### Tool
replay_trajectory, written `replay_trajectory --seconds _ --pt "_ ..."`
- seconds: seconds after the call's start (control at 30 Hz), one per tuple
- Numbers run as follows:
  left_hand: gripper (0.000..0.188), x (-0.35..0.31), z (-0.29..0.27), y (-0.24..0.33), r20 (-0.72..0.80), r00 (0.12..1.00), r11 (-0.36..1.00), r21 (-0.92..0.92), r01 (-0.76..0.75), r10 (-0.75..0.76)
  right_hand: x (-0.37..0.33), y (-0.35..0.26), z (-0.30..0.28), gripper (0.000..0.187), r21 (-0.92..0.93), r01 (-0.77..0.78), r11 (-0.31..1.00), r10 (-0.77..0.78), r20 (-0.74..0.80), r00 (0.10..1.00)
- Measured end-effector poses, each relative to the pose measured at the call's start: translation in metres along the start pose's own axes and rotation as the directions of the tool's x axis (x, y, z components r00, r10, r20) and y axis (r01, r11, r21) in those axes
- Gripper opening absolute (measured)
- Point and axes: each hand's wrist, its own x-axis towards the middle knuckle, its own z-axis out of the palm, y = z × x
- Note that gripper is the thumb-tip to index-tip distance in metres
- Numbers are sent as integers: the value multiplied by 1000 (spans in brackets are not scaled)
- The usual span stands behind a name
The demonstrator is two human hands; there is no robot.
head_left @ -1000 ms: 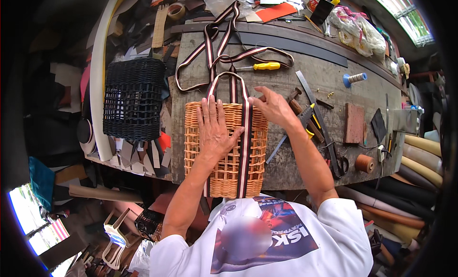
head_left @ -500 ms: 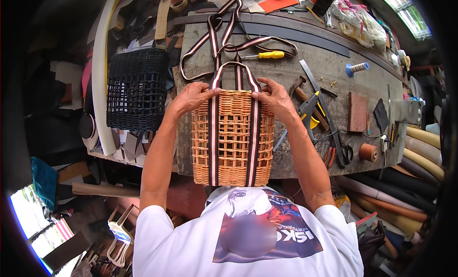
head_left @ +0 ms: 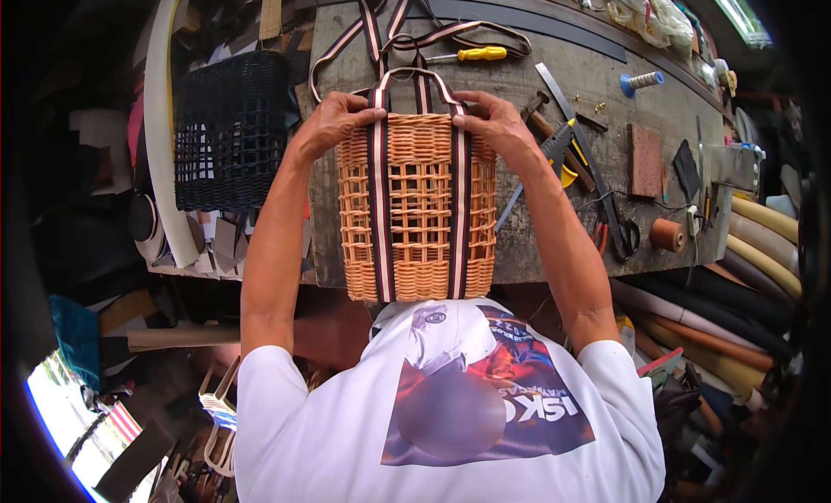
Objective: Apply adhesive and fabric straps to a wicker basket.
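A tan wicker basket point(head_left: 421, 187) stands upright in front of me at the table's near edge, its open-weave side showing. Two dark webbing straps point(head_left: 382, 217) with a pale middle stripe run down that side, and a strap handle point(head_left: 414, 73) arches over the rim. My left hand point(head_left: 340, 128) is closed at the rim's left corner, thumb on the left strap. At the right corner my right hand point(head_left: 495, 129) grips likewise, thumb against the right strap. The fingers behind the rim are partly hidden. Beyond the basket, more striped webbing point(head_left: 368, 31) lies in loose loops.
On the worktable point(head_left: 554, 243) lie a yellow-handled screwdriver point(head_left: 481, 54), a hammer point(head_left: 554, 138), a metal ruler point(head_left: 582, 157), scissors point(head_left: 627, 241), a thread spool point(head_left: 640, 82) and a brown twine spool point(head_left: 667, 235). A dark woven basket point(head_left: 229, 135) sits left; material rolls point(head_left: 762, 243) are stacked right.
The whole view has shifted, so the table, basket and hands appear higher and slightly further left. Both hands keep the same hold on the basket.
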Motion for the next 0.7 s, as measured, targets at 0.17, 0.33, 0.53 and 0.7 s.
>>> replay_trajectory --seconds 0.17,0.33,0.53,0.7 --pt "29 3 3 -7 -80 995 998 -39 -58 54 1 3 1 40 85 47 995 -46 -14 999" --pt "27 8 10 -14 -135 987 994 -59 -95 86 5 16 1 40 129 76 989 -73 -27 997" --pt "31 9 11 -21 -140 985 991 -84 -108 96 1 17 10 36 124 207 970 -189 -144 971" --pt "33 10 10 -27 -155 983 993 -52 -103 94 10 28 13 32 144 271 952 -246 -172 954"
